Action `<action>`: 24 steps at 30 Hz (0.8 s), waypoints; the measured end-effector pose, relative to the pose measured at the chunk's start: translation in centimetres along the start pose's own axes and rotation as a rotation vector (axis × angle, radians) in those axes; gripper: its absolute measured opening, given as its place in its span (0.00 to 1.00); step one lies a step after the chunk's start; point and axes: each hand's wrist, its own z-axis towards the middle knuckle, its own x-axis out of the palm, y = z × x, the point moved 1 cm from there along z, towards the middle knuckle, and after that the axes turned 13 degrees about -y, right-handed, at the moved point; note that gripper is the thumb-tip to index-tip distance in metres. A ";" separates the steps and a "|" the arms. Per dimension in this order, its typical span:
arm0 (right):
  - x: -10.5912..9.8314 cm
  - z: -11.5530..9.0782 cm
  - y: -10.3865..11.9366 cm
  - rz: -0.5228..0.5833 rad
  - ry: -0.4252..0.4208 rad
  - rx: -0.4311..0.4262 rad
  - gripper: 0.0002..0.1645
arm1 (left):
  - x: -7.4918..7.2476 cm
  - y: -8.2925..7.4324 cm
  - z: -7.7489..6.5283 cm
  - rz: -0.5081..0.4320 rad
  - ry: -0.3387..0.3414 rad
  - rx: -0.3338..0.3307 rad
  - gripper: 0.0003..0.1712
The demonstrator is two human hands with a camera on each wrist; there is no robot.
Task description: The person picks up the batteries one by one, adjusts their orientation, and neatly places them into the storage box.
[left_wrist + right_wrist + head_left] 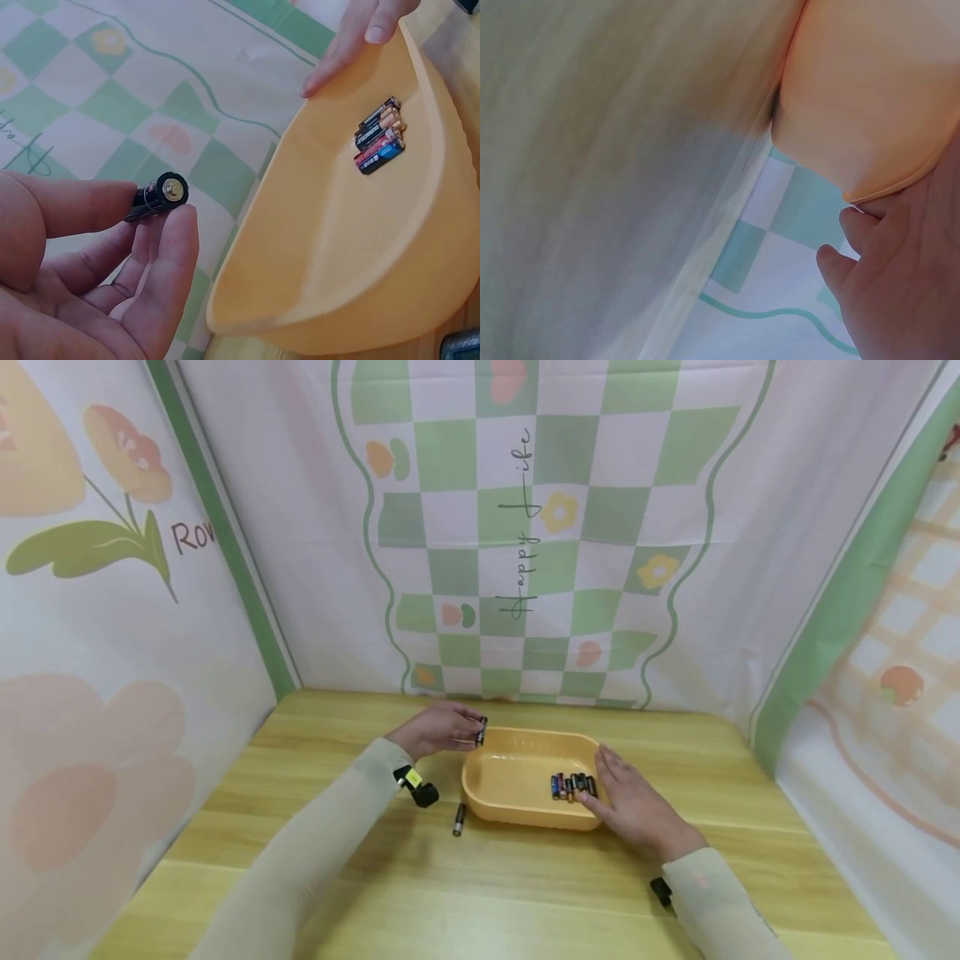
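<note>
My left hand (442, 727) pinches a dark cylindrical battery (160, 196) between thumb and fingertips, just above the tray's left end. In the left wrist view the battery's metal end with its nub faces the camera. The yellow plastic tray (517, 817) stands on the table. At its right end my right hand (637, 802) holds the rim, thumb over the edge and fingers along the outside. Several batteries (573, 785), some blue, red or black and copper, lie side by side in the tray near the right hand.
A single dark battery with a silver end (459, 820) lies on the wooden table (480, 893) by the tray's front left corner. Patterned cloth (525, 527) hangs behind the table, with more cloth on both sides.
</note>
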 end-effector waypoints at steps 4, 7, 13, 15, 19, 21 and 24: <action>-0.2 -0.1 0.2 -0.007 0.001 -0.001 0.52 | 0.7 0.1 0.1 0.005 0.006 -0.006 0.19; -0.2 -0.1 0.2 -0.012 0.001 -0.003 0.51 | 1.3 0.4 0.3 0.008 0.015 -0.013 0.20; -0.2 -0.2 0.1 -0.010 0.004 0.003 0.52 | 2.5 1.2 1.0 -0.001 0.023 -0.031 0.16; -0.1 -0.3 0.0 -0.010 0.004 0.004 0.52 | 3.0 1.5 1.2 -0.004 0.027 -0.041 0.16; 0.0 -0.3 -0.2 -0.019 -0.008 -0.007 0.52 | 3.9 1.8 1.6 -0.009 0.045 -0.045 0.15; 0.0 -0.3 -0.2 -0.022 -0.015 -0.018 0.52 | 4.3 2.1 1.9 -0.009 0.050 -0.049 0.15; 0.1 -0.3 -0.2 -0.019 -0.019 -0.023 0.52 | 4.7 2.4 2.2 -0.006 0.055 -0.062 0.15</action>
